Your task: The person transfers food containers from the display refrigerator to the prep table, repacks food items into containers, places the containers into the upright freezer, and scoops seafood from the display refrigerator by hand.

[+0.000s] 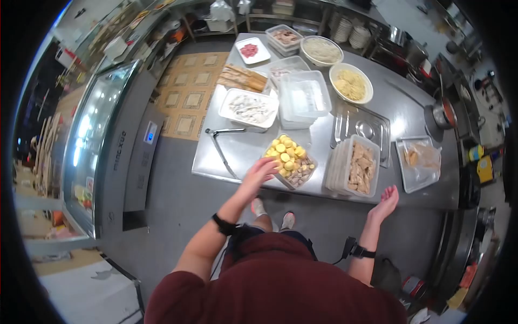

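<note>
My left hand (262,171) is over the left edge of a clear container, beside yellow round pieces (287,152) and brownish pieces (300,174). Its fingers are stretched out, and I see nothing held in them. Off the table's front edge, near a tub of light brown meat pieces (362,164), my right hand (387,201) has its palm turned up and fingers loosely curled, with nothing visible in it. Black tongs (220,147) lie spread on the steel table (208,162) to the left of the yellow pieces.
Behind are a white tub of pale food (249,108), clear stacked tubs (305,97), a bowl of yellow noodles (350,82) and a steel tray (339,124). Another tray (420,181) holds a plastic bag at the right. A glass-fronted cabinet (102,140) stands left.
</note>
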`<action>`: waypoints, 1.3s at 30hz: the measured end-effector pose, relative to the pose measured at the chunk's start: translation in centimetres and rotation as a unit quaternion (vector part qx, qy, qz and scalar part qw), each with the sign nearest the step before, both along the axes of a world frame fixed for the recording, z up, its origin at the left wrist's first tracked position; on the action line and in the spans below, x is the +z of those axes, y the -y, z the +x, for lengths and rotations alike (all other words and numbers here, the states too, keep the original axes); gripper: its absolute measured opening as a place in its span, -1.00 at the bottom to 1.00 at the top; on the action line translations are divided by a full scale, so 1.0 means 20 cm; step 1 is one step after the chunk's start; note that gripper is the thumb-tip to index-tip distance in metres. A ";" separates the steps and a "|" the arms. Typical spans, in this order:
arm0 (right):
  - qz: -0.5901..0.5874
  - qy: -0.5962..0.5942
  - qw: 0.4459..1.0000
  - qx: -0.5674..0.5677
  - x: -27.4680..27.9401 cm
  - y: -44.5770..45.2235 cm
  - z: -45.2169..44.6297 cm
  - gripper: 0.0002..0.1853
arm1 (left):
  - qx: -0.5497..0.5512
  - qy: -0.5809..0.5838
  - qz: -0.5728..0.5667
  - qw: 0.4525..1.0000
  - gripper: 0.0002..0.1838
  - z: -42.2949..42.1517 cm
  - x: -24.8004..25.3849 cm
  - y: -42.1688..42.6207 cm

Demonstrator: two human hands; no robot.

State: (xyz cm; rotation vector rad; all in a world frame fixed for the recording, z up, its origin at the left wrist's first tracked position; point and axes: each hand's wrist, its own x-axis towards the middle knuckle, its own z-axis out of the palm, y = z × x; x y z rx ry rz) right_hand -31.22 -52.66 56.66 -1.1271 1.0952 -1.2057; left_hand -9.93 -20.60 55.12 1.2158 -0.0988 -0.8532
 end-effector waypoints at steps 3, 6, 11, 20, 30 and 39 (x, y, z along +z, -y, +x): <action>-0.098 0.033 0.994 0.035 0.17 -0.30 0.20 -0.75 | 0.120 -0.023 0.103 0.987 -0.57 0.03 -0.11 -0.57; -0.090 0.084 0.973 0.195 0.19 -0.65 0.49 -0.83 | 0.301 -0.102 0.109 0.942 -0.60 0.01 -0.26 -1.11; -0.037 0.076 0.921 0.379 0.10 -1.44 1.08 -0.86 | 0.456 -0.138 0.047 0.878 -0.65 0.01 -0.48 -1.86; 0.191 0.100 0.712 0.668 0.23 -3.19 1.97 -0.88 | 0.448 -0.114 0.096 0.882 -0.69 0.27 -0.32 -2.86; 0.019 0.010 0.598 0.801 -0.04 -3.85 3.12 -0.88 | 0.634 -0.200 0.044 0.746 -0.66 0.85 -0.55 -3.51; -0.134 -0.229 0.425 0.865 -0.26 -4.11 4.70 -0.75 | 0.695 -0.163 0.041 0.699 -0.67 1.89 -0.43 -3.94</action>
